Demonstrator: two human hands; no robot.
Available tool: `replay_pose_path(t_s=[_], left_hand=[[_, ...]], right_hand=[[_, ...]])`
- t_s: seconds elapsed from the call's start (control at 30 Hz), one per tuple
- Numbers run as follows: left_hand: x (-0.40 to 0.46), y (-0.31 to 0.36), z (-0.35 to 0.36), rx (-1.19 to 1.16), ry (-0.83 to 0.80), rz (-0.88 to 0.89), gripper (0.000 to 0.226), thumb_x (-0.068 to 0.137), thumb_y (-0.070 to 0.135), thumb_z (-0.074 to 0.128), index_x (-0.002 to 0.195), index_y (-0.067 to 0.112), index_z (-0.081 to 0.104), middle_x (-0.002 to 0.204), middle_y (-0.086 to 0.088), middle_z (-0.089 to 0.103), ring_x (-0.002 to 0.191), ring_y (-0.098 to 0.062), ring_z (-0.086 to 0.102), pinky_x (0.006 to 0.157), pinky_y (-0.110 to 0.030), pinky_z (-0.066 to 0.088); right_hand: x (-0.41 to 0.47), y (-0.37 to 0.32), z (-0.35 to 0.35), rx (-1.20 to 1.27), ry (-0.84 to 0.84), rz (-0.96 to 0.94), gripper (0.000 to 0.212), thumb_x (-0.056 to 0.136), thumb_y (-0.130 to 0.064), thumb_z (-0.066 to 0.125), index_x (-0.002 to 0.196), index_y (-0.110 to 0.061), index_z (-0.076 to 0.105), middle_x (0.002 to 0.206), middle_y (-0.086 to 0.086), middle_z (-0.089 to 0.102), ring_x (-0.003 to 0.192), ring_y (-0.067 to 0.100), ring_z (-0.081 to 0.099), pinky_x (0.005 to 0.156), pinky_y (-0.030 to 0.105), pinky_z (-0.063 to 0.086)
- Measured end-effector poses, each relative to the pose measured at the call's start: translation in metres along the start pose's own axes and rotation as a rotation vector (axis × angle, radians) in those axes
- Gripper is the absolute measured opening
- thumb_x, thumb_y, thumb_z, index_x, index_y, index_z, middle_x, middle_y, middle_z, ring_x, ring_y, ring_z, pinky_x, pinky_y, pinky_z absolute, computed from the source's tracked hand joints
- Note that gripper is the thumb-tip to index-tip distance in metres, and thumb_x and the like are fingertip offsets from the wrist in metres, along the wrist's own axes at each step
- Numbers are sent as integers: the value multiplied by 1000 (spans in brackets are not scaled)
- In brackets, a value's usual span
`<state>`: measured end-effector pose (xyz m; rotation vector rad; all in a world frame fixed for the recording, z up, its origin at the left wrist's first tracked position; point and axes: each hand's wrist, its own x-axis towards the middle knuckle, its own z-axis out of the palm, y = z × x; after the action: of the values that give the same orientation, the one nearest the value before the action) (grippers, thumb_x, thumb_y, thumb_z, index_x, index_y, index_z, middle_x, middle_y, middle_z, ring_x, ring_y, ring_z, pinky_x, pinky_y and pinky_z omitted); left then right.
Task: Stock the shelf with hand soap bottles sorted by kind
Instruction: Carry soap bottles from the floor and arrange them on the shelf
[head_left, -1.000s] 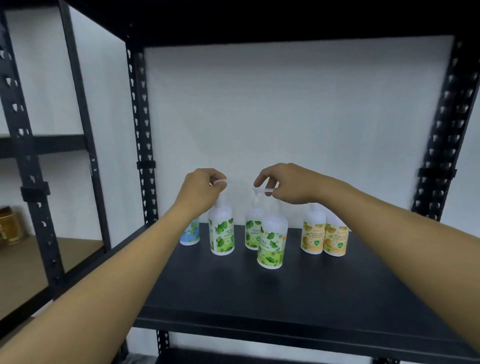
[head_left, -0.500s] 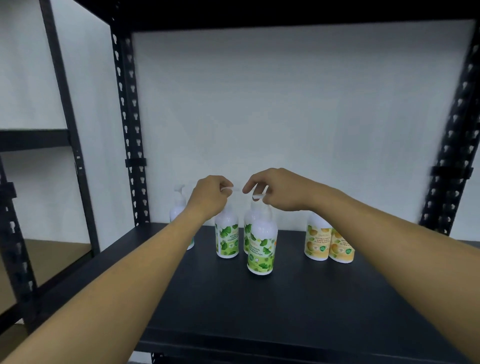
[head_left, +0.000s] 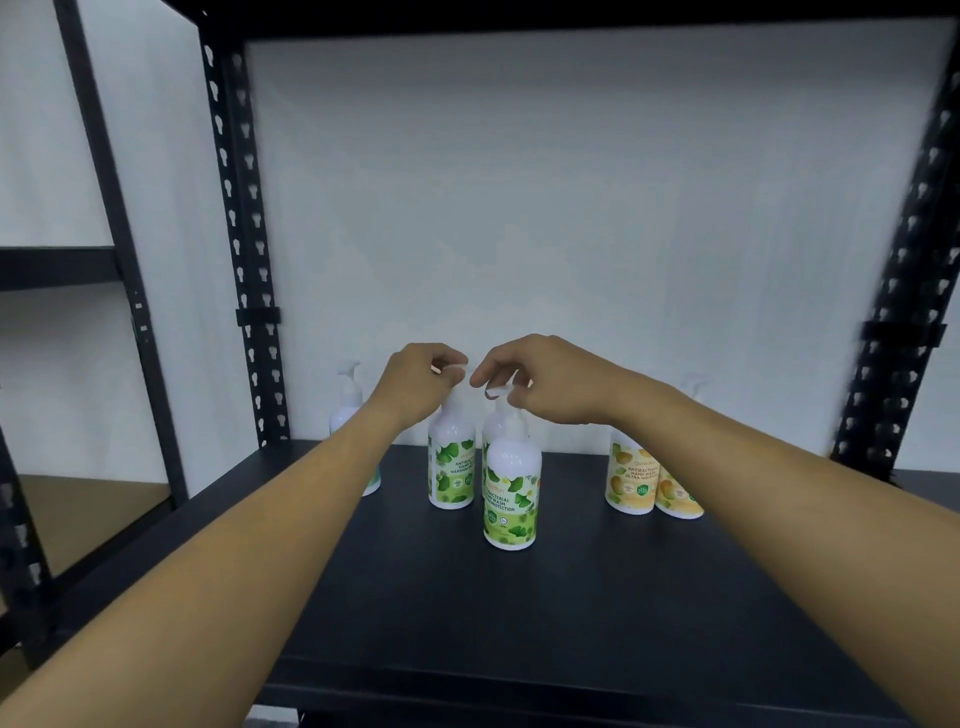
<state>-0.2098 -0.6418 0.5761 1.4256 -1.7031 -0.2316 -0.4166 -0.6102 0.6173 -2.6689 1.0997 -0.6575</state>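
Three green-leaf hand soap bottles stand mid-shelf on the black shelf board (head_left: 467, 613). My left hand (head_left: 421, 379) pinches the pump of the left green bottle (head_left: 451, 467). My right hand (head_left: 540, 379) pinches the pump of the front green bottle (head_left: 511, 499). A third green bottle (head_left: 493, 426) stands behind it, mostly hidden. Two yellow-label bottles (head_left: 631, 480) (head_left: 675, 496) stand together at the right. A blue-label bottle (head_left: 349, 410) stands at the back left, partly behind my left forearm.
Black perforated uprights (head_left: 244, 249) (head_left: 904, 291) frame the shelf, with a white wall behind. Another black rack with a brown board (head_left: 88, 514) stands to the left. A dark shelf runs overhead.
My view has moved closer and shifted slightly. Both hands stay pinched on the pump heads of the two green bottles, which stand in about the same spots.
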Motion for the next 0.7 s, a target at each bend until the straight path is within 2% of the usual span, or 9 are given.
replay_pose_path(t_s=[0.13, 0.27, 0.37, 0.53, 0.6, 0.7], left_hand=[[-5, -2, -2, -48, 6, -32, 24, 92, 22, 63, 114, 23, 70, 110, 3, 68, 99, -15, 62, 94, -39, 53], [-15, -5, -7, -109, 22, -65, 32, 93, 21, 61, 124, 28, 63, 101, 3, 66, 98, -20, 63, 93, -40, 52], [-36, -9, -4, -196, 65, -102, 33, 96, 18, 55, 127, 25, 58, 99, 6, 64, 94, -16, 63, 83, -29, 51], [-80, -20, 20, -284, 217, -191, 32, 98, 22, 53, 130, 23, 55, 110, 4, 59, 87, -3, 56, 63, -9, 40], [-92, -25, 35, -324, 229, -244, 35, 96, 23, 58, 131, 21, 52, 113, 2, 59, 90, -4, 57, 60, -6, 39], [-100, -30, 54, -365, 212, -281, 46, 90, 22, 68, 132, 15, 50, 108, 3, 60, 91, -8, 59, 64, -9, 41]], right_hand=[[-3, -4, 3, 21, 12, 3, 48, 86, 3, 47, 111, -32, 68, 112, -9, 66, 93, 0, 58, 82, 28, 54], [-9, -5, 2, 42, 53, 41, 44, 87, -1, 52, 117, -30, 66, 113, -7, 64, 94, 3, 59, 78, 14, 45], [-22, 2, 8, 108, 203, 110, 39, 88, -10, 58, 121, -32, 62, 113, -9, 62, 92, 8, 61, 75, 14, 45], [-58, 12, 45, 322, 457, 323, 38, 88, -21, 65, 125, -28, 57, 110, -7, 60, 87, 7, 61, 64, 18, 45], [-69, 11, 69, 382, 474, 399, 44, 87, -29, 69, 128, -27, 55, 110, -6, 61, 89, 7, 62, 66, 20, 46], [-79, 6, 105, 418, 489, 462, 63, 77, -41, 78, 131, -26, 49, 113, -7, 60, 98, 9, 60, 78, 23, 46]])
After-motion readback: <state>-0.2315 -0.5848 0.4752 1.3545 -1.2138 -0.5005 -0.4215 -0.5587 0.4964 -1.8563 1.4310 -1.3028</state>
